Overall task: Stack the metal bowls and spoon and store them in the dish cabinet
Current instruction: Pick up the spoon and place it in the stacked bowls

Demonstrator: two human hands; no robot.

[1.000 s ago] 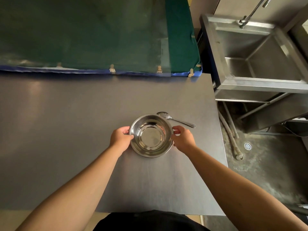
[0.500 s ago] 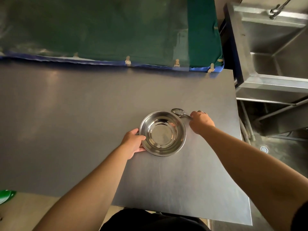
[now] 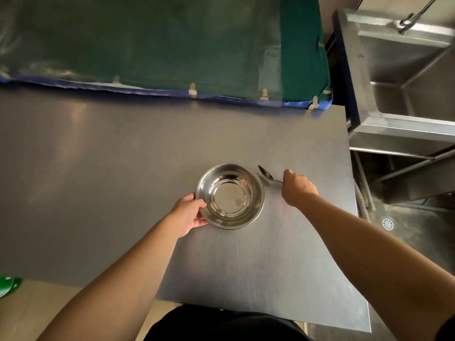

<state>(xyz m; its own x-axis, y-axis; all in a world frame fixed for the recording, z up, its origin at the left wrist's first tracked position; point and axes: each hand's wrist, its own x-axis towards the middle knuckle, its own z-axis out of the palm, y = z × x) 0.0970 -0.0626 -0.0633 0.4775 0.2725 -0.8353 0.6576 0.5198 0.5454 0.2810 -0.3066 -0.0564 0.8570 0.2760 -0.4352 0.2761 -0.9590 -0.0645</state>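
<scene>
Pinching spoon (image 3: 266,174) handle now, right hand (image 3: 296,187) has lifted it; left hand (image 3: 189,214) still grips bowl (image 3: 230,195) rim.

Grey metal table (image 3: 123,156) carries a steel bowl (image 3: 230,196), possibly nested bowls, with a spoon (image 3: 266,174) just beside its right rim.

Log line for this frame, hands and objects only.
left hand: grips rim of round metal bowl | right hand: closed on metal spoon handle | grey table
</scene>
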